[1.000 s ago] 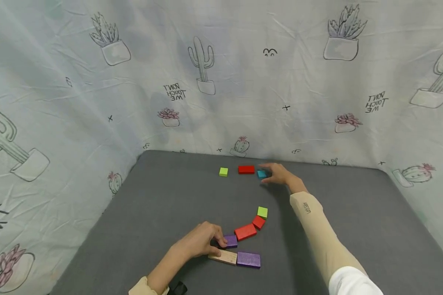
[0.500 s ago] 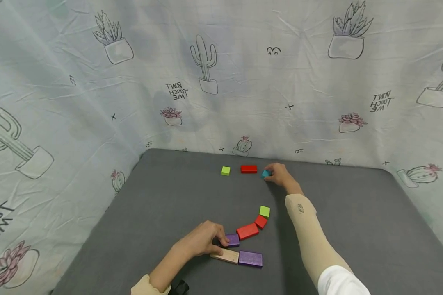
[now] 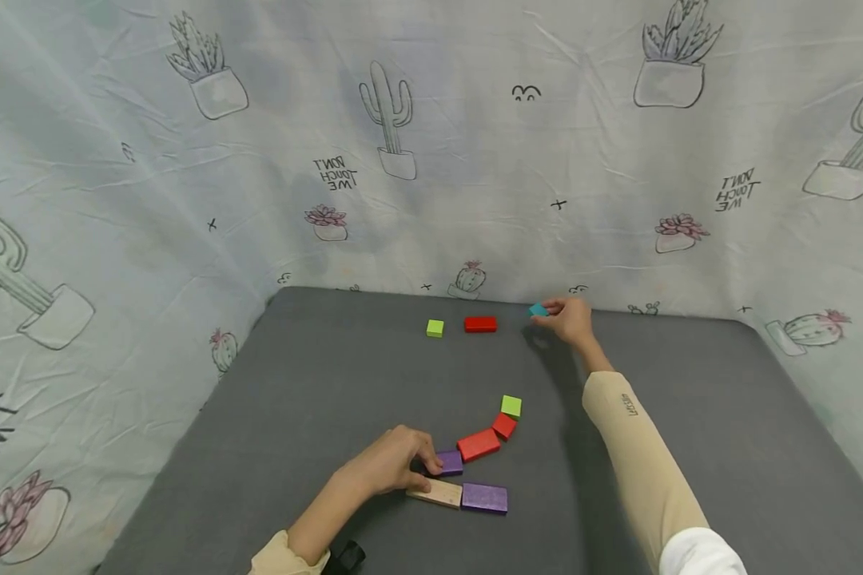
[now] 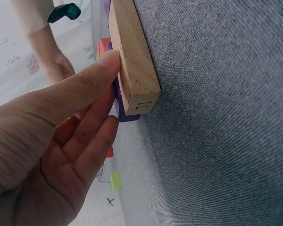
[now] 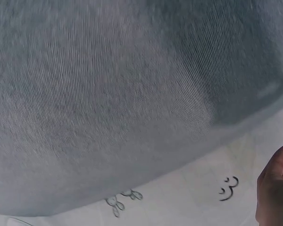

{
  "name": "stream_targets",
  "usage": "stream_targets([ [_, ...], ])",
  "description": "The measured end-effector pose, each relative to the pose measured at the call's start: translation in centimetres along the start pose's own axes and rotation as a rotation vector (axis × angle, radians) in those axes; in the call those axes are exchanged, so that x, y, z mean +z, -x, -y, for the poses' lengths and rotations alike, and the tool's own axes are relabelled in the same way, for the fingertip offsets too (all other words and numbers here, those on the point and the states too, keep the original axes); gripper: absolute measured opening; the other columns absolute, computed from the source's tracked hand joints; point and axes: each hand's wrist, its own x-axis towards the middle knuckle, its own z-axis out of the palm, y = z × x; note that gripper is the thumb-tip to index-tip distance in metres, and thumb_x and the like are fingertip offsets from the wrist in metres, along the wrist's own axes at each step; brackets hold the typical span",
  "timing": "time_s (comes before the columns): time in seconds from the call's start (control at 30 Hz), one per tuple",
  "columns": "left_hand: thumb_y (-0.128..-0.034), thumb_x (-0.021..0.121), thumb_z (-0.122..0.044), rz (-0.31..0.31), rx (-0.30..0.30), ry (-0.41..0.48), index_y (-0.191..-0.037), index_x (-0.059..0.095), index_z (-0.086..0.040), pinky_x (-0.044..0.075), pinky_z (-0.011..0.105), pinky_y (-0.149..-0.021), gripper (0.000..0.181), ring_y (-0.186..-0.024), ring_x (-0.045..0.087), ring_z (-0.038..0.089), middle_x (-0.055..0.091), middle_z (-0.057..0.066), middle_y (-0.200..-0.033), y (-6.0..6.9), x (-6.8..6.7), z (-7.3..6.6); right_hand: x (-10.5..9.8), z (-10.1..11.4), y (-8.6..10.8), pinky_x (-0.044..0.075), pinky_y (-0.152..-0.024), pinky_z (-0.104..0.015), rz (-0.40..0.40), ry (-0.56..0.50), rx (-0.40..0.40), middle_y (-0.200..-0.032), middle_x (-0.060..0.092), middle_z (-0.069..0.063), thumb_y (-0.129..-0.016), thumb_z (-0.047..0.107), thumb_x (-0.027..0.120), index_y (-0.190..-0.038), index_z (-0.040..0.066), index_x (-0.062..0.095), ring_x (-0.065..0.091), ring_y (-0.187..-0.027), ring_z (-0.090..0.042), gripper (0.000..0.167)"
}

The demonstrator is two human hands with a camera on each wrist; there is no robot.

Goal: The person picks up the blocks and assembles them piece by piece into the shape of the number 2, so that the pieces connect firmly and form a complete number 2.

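Pinching the blue block (image 3: 538, 309) between the thumb and fingers of the right hand (image 3: 570, 321), close by the far edge of the table (image 3: 331, 375), and turning one corner towards the left edge — hiding too much to tell a long axis, or whether touching the tabletop. Spreading thumb and fingers apart on the left hand (image 3: 399, 459), well away from the far edge, touching the wooden block (image 3: 439, 494) and the half-covered purple block (image 3: 451, 463). Seeing the wooden block pointing lengthwise from left edge towards right, slanting slightly away from the far edge — and meeting the second purple block (image 3: 485, 498) end to end.
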Motion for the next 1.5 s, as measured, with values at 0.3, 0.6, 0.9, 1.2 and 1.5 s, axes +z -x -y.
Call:
stream_targets([
  [0.3,-0.0690,0.085,-0.010,0.005,0.007,-0.006,-0.089,0.079,-0.012,0.051,0.025,-0.081,0.021,-0.089,0.062,0.003,0.068,-0.010,-0.089,0.0,-0.2,0.0,-0.5,1.1,0.5,0.053,-0.072,-0.039,0.044,-0.039,-0.126,-0.094,0.068,-0.024,-0.081,0.009,0.076,-0.106,-0.009,0.068,0.064,-0.086,-0.035,0.033],
  [0.6,-0.0692,0.085,-0.011,0.004,-0.006,-0.010,-0.090,0.079,-0.013,0.050,0.024,-0.082,0.022,-0.090,0.062,0.002,0.068,-0.012,-0.090,-0.1,0.1,0.1,-0.2,2.6,2.5,0.053,-0.066,-0.032,0.112,-0.025,-0.218,-0.087,0.070,-0.019,-0.075,0.007,0.081,-0.102,-0.007,0.070,0.066,-0.078,-0.028,0.032],
  [0.9,-0.0686,0.085,-0.011,-0.006,-0.001,-0.002,-0.088,0.079,-0.012,0.050,0.024,-0.083,0.021,-0.090,0.062,0.002,0.068,-0.012,-0.089,0.1,0.3,0.2,-0.1,3.6,5.3,0.056,-0.066,-0.033,0.241,0.011,-0.369,-0.088,0.070,-0.016,-0.072,0.005,0.083,-0.101,-0.006,0.070,0.068,-0.072,-0.021,0.034],
  [1.2,-0.0690,0.085,-0.011,-0.004,0.012,0.001,-0.090,0.079,-0.012,0.050,0.024,-0.083,0.022,-0.091,0.061,0.002,0.068,-0.012,-0.090,0.2,0.4,0.4,0.4,2.9,6.9,0.056,-0.064,-0.027,0.363,0.033,-0.457,-0.090,0.068,-0.016,-0.072,0.000,0.081,-0.099,-0.007,0.070,0.069,-0.073,-0.020,0.031],
  [1.5,-0.0688,0.085,-0.010,-0.002,0.014,-0.002,-0.090,0.079,-0.012,0.050,0.024,-0.082,0.022,-0.090,0.061,0.002,0.068,-0.012,-0.089,0.3,0.6,0.5,0.8,2.7,7.9,0.055,-0.063,-0.024,0.428,0.049,-0.588,-0.091,0.067,-0.017,-0.072,-0.002,0.081,-0.100,-0.009,0.070,0.068,-0.073,-0.019,0.031],
])
